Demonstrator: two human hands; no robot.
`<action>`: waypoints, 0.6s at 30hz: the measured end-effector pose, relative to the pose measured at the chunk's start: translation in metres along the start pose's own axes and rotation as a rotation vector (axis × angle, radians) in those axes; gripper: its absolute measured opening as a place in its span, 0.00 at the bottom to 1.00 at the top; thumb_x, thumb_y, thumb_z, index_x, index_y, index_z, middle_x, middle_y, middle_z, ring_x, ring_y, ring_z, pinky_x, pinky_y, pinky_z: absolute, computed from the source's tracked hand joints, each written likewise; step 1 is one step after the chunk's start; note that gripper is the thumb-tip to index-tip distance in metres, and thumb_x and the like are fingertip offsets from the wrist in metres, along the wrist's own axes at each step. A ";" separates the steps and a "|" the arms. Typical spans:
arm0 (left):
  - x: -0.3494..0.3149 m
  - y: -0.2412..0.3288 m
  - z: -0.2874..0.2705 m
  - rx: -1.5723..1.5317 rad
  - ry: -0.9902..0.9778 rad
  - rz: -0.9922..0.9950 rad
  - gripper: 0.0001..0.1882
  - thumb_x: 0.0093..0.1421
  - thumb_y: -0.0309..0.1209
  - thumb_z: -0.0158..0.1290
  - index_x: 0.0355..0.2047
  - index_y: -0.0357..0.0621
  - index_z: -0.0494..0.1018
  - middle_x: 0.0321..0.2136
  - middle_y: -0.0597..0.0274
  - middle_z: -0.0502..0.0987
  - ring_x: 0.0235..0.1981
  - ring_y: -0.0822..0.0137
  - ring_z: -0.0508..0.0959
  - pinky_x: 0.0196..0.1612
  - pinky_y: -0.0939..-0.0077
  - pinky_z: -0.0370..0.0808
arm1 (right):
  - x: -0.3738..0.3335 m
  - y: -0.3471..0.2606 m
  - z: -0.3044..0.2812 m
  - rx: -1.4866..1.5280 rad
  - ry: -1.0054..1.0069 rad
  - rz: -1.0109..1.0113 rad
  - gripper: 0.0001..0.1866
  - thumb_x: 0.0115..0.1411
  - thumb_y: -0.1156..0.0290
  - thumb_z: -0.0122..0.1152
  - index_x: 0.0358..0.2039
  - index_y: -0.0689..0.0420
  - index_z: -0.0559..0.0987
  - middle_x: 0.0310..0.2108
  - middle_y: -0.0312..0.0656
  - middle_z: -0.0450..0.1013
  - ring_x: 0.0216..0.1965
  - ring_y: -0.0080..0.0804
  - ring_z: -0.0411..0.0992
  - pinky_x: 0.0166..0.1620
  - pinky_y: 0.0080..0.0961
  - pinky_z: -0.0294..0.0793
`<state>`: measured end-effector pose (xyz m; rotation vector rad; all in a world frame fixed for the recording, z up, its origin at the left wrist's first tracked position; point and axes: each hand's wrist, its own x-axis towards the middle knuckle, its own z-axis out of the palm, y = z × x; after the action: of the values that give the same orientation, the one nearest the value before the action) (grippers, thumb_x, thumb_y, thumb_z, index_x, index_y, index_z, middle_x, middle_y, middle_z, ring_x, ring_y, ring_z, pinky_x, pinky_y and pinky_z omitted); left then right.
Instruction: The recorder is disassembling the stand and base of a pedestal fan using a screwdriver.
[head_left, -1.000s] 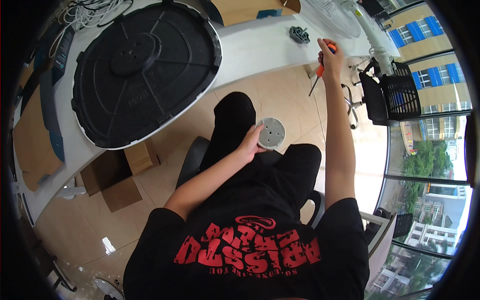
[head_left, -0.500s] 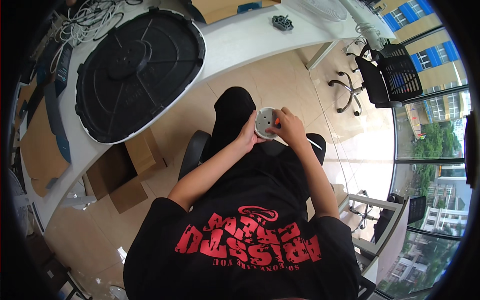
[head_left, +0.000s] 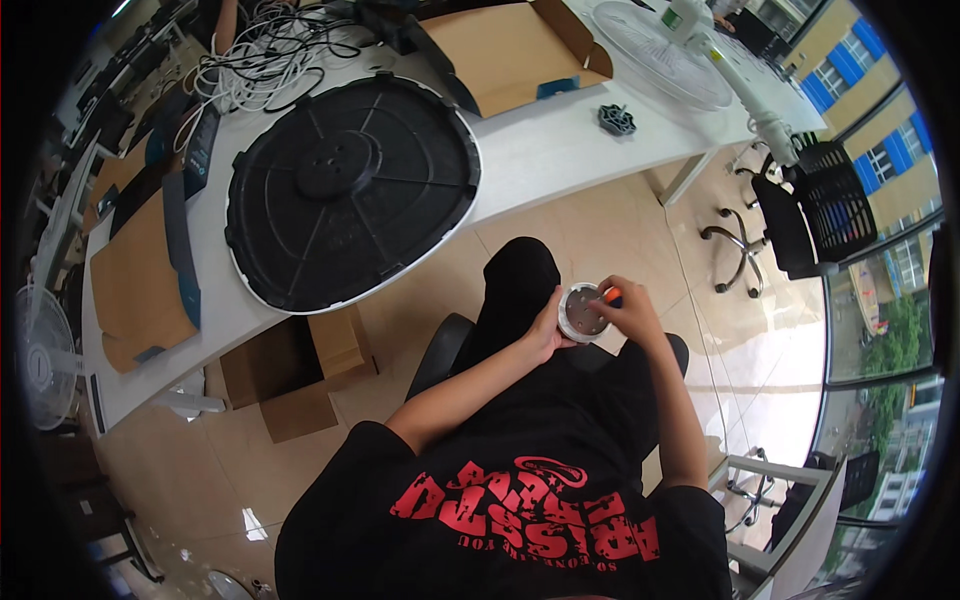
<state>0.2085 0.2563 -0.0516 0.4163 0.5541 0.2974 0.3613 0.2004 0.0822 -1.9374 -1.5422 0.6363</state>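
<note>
Above my lap, my left hand (head_left: 547,332) grips a small round housing (head_left: 584,312) by its left side. Its rim is white, and its grey, metallic-looking face is tilted up with several small dots or holes in it. At the housing's right edge, my right hand (head_left: 634,312) has its fingers closed around an orange-handled tool (head_left: 613,297). The tool may be a screwdriver; its shaft and tip are hidden by the fingers. Some right fingertips reach over the rim of the housing.
On the white desk (head_left: 520,180) ahead lie a large black cover (head_left: 350,190), an open cardboard box (head_left: 515,55), a small dark knob-like part (head_left: 617,120) and tangled cables (head_left: 255,75). A white fan (head_left: 660,55) is at the back right. An open carton (head_left: 290,375) stands under the desk.
The whole view has shifted, so everything sits lower and farther right. The housing's face was light grey and now looks darker. My right fingers have moved from over its face toward its edge.
</note>
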 end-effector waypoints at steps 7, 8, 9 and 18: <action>0.000 -0.001 0.002 0.040 0.035 0.023 0.30 0.71 0.56 0.44 0.65 0.53 0.62 0.57 0.56 0.75 0.51 0.57 0.82 0.47 0.52 0.84 | 0.057 -0.056 -0.034 0.652 -0.028 0.245 0.18 0.58 0.68 0.73 0.45 0.63 0.79 0.20 0.30 0.69 0.19 0.15 0.64 0.21 0.15 0.60; 0.000 0.000 0.002 0.056 0.045 0.033 0.28 0.71 0.53 0.48 0.65 0.53 0.61 0.56 0.57 0.75 0.51 0.57 0.82 0.46 0.53 0.85 | 0.066 -0.064 -0.031 0.691 -0.008 0.258 0.19 0.58 0.69 0.73 0.46 0.63 0.79 0.20 0.30 0.69 0.19 0.15 0.64 0.21 0.16 0.60; 0.000 0.001 0.001 0.031 0.007 0.047 0.27 0.71 0.44 0.51 0.64 0.49 0.58 0.55 0.53 0.73 0.48 0.56 0.83 0.44 0.56 0.86 | 0.075 -0.070 -0.026 0.745 0.001 0.241 0.19 0.57 0.69 0.73 0.47 0.63 0.79 0.21 0.30 0.70 0.19 0.15 0.64 0.21 0.16 0.61; -0.002 0.004 0.004 0.109 0.037 0.058 0.31 0.63 0.23 0.52 0.66 0.51 0.58 0.56 0.53 0.73 0.51 0.54 0.82 0.46 0.51 0.85 | 0.137 -0.089 0.010 0.768 0.119 0.188 0.23 0.55 0.69 0.75 0.49 0.62 0.79 0.26 0.34 0.74 0.23 0.16 0.68 0.23 0.16 0.66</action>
<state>0.2080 0.2583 -0.0458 0.5339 0.5969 0.3324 0.3224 0.3502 0.1346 -1.4854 -0.8525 0.9940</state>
